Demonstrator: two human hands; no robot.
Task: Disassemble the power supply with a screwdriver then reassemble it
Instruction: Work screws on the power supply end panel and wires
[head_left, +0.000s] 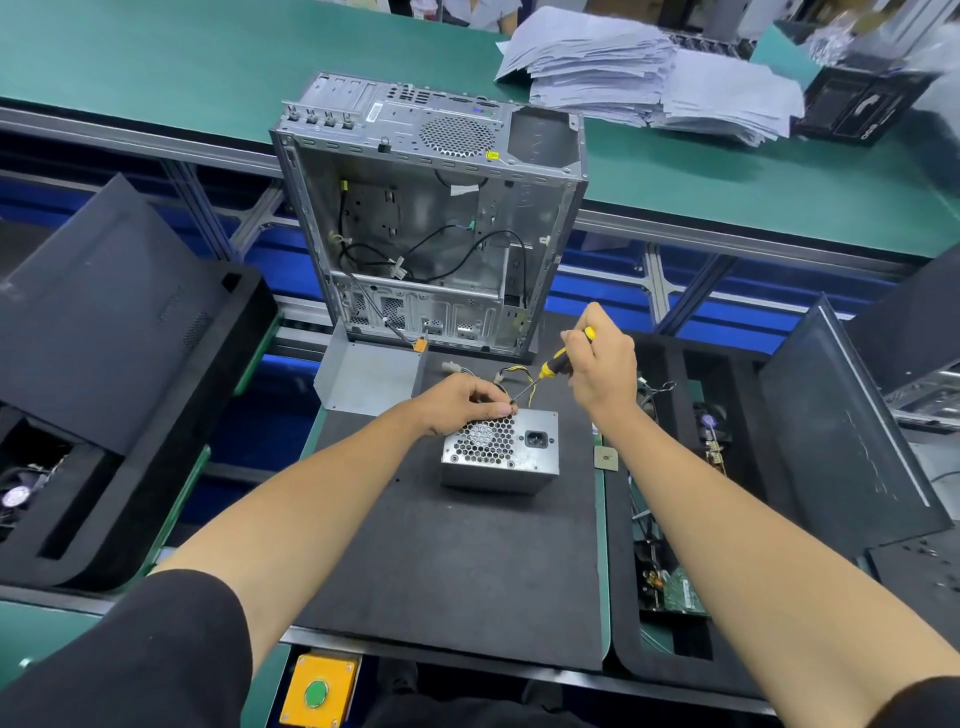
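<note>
The power supply (500, 451) sat on the black mat (457, 561) on the bench, in front of an open computer case (431, 218). The left hand (460, 402) rested curled on its top rear edge, fingertips pinched beside the tip of the screwdriver (553, 367). The right hand (602, 364) gripped the yellow-and-black handle, shaft slanting down to that edge.

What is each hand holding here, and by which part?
The right hand grips the screwdriver by its yellow-and-black handle. The left hand rests on the power supply at its top far edge, fingers curled at the screwdriver's tip.
</note>
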